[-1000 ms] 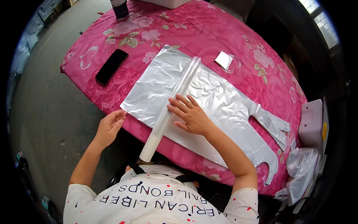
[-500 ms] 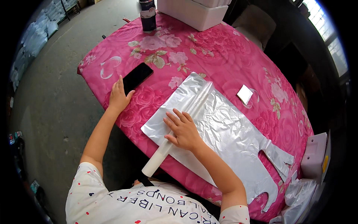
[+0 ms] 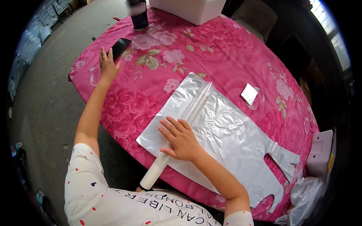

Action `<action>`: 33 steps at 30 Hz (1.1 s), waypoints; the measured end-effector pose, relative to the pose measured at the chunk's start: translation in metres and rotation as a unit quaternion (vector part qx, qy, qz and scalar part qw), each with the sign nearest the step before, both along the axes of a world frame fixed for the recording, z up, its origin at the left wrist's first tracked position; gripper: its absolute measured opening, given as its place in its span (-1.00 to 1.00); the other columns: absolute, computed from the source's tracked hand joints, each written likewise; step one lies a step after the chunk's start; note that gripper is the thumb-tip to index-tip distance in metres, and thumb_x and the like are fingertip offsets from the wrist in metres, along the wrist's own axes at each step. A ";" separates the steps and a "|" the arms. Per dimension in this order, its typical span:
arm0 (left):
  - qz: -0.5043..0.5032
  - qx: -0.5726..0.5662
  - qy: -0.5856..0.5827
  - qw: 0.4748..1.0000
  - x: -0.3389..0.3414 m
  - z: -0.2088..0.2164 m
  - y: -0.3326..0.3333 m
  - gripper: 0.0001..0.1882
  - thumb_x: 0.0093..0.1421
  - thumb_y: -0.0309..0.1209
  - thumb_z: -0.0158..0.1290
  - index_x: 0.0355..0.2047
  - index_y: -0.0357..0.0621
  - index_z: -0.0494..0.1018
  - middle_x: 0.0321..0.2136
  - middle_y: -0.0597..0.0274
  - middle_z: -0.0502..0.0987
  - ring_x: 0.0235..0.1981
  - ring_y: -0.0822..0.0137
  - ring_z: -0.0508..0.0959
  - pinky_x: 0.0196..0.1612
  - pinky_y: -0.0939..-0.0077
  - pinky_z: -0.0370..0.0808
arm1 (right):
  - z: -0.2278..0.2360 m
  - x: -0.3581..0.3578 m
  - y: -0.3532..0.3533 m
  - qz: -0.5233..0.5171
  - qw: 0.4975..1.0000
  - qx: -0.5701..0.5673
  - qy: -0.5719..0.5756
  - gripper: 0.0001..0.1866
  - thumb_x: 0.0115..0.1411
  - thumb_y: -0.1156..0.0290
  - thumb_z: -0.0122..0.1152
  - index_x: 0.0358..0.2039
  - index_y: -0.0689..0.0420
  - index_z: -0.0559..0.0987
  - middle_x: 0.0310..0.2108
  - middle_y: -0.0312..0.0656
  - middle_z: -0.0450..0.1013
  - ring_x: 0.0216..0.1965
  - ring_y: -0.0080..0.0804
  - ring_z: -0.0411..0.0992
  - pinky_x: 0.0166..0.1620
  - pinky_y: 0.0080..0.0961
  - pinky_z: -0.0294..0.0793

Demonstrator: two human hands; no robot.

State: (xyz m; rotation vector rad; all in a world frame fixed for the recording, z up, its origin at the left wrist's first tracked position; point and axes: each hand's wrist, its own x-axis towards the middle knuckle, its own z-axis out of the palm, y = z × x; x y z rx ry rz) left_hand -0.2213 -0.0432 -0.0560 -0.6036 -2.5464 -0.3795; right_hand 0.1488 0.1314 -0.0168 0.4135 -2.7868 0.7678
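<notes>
My left hand is stretched far to the left, fingers extended against the near left edge of a black smartphone lying on the table. Fingers spread, my right hand rests flat on a long white roll. That roll lies slantwise across a silvery plastic vest bag spread flat, its cut handles toward the lower right. The roll's near end juts past the table edge. Its far part looks translucent, and my palm hides its middle.
A pink floral cloth covers the table. At the back stand a dark cup and a white foam box. A small silvery square packet lies right of the bag. By the right edge are a pale box and clear plastic bags.
My left hand and the smartphone have moved away from me and to the left, toward the cup. My right hand stays on the roll; the whole view has shifted slightly.
</notes>
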 end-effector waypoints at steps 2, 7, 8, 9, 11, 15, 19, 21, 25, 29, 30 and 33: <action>-0.169 0.088 -0.038 0.981 0.056 0.003 -0.005 -0.25 0.01 -0.37 0.19 0.19 -0.22 0.12 0.28 -0.17 -0.11 0.26 -0.16 0.02 0.23 0.16 0.12 | 0.002 0.014 0.001 -0.007 1.000 -0.028 0.009 -0.36 0.11 -0.07 0.04 0.11 0.06 0.35 0.23 -0.11 0.12 0.28 -0.15 0.02 0.25 -0.14 -0.06; -0.338 0.119 -0.217 0.908 0.243 0.066 -0.037 -0.41 -0.01 -0.52 0.09 0.09 -0.26 0.25 0.16 -0.07 0.21 0.17 0.01 0.25 0.18 0.25 0.20 | -0.006 0.051 0.007 -0.027 0.999 0.023 -0.039 -0.35 0.13 -0.04 0.01 0.15 0.09 0.30 0.26 -0.11 0.06 0.30 -0.14 -0.04 0.30 -0.17 -0.14; -0.334 0.151 -0.312 0.876 0.272 0.066 -0.048 -0.43 0.00 -0.47 0.14 0.05 -0.27 0.27 0.05 -0.09 0.29 0.07 0.01 0.33 0.10 0.26 0.29 | -0.005 0.048 0.006 -0.019 0.998 0.045 -0.037 -0.35 0.14 -0.03 0.02 0.14 0.11 0.30 0.26 -0.11 0.07 0.30 -0.14 -0.04 0.30 -0.18 -0.14; -0.321 0.191 -0.393 0.840 0.300 0.062 -0.057 -0.42 0.01 -0.43 0.15 0.06 -0.27 0.26 -0.01 -0.04 0.31 -0.01 0.08 0.37 0.01 0.31 0.36 | -0.003 0.041 0.005 -0.015 0.998 0.047 -0.036 -0.37 0.15 -0.01 0.00 0.13 0.13 0.30 0.24 -0.11 0.10 0.30 -0.15 -0.05 0.31 -0.19 -0.16; -0.267 0.167 -0.528 0.789 0.342 0.054 -0.073 -0.30 0.04 -0.28 0.18 0.12 -0.30 0.14 -0.06 -0.05 0.31 -0.06 0.11 0.40 -0.03 0.33 0.38 | -0.004 0.021 -0.005 -0.016 0.998 0.052 -0.027 -0.35 0.14 0.00 0.02 0.16 0.11 0.28 0.24 -0.12 0.10 0.31 -0.15 -0.05 0.31 -0.16 -0.16; -0.236 0.073 -0.514 0.822 0.372 0.056 -0.067 -0.26 0.00 -0.26 0.22 0.10 -0.34 0.14 -0.11 -0.02 0.37 -0.14 0.14 0.46 -0.08 0.32 0.43 | -0.014 -0.007 -0.032 -0.073 0.996 0.039 0.013 -0.37 0.14 0.07 0.03 0.15 0.16 0.28 0.25 -0.10 0.09 0.31 -0.07 -0.09 0.31 -0.17 -0.18; -0.252 0.285 -0.706 0.597 0.383 0.060 -0.062 -0.34 -0.01 -0.38 0.19 0.07 -0.32 0.18 -0.22 0.06 0.45 -0.29 0.30 0.51 -0.21 0.37 0.51 | -0.002 0.002 -0.046 -0.318 0.929 -0.147 0.120 -0.19 0.08 0.20 0.18 0.24 0.21 0.03 0.28 0.14 -0.10 0.31 0.03 -0.10 0.28 -0.19 -0.10; -0.292 0.357 -0.751 0.472 0.389 0.072 -0.056 -0.29 -0.02 -0.35 0.17 0.11 -0.35 0.16 -0.25 0.06 0.46 -0.33 0.40 0.51 -0.30 0.42 0.55 | 0.033 0.015 -0.041 -0.331 0.812 -0.471 0.094 -0.12 0.06 0.20 0.23 0.25 0.22 -0.06 0.23 0.18 -0.05 0.26 -0.02 0.02 0.20 -0.20 0.09; -0.441 0.350 -0.826 0.027 0.401 0.082 -0.022 -0.02 -0.08 -0.13 0.22 0.19 -0.49 0.00 -0.22 0.01 0.44 -0.36 0.31 0.53 -0.28 0.40 0.55 | 0.111 0.071 -0.018 -0.062 0.555 -0.829 0.018 -0.22 0.05 0.09 0.28 0.10 0.26 0.14 -0.17 -0.05 0.34 -0.21 -0.39 0.41 -0.14 -0.39 0.47; -0.379 0.268 -0.788 0.404 0.427 0.131 0.022 -0.12 -0.09 -0.14 0.25 0.15 -0.36 0.13 -0.29 0.11 0.47 -0.31 0.37 0.52 -0.25 0.45 0.51 | 0.139 0.110 0.006 -0.203 0.676 -0.708 0.024 -0.32 0.05 0.12 0.30 0.02 0.30 0.25 -0.36 -0.14 0.43 -0.36 -0.47 0.45 -0.26 -0.50 0.51; -0.367 0.218 -0.705 0.566 0.431 0.126 0.031 -0.24 -0.09 -0.17 0.27 0.05 -0.31 0.24 -0.35 0.21 0.48 -0.37 0.43 0.51 -0.30 0.50 0.48 | 0.140 0.116 0.008 -0.216 0.687 -0.693 0.038 -0.32 0.04 0.13 0.30 0.01 0.30 0.25 -0.37 -0.14 0.43 -0.36 -0.47 0.45 -0.26 -0.50 0.50; -0.362 0.183 -0.770 0.492 0.446 0.131 0.047 -0.35 -0.11 -0.21 0.29 -0.07 -0.30 0.32 -0.49 0.29 0.46 -0.48 0.48 0.48 -0.37 0.53 0.45 | 0.142 0.137 0.015 -0.226 0.683 -0.690 0.083 -0.35 0.06 0.19 0.28 0.02 0.31 0.24 -0.39 -0.17 0.41 -0.37 -0.47 0.44 -0.29 -0.50 0.50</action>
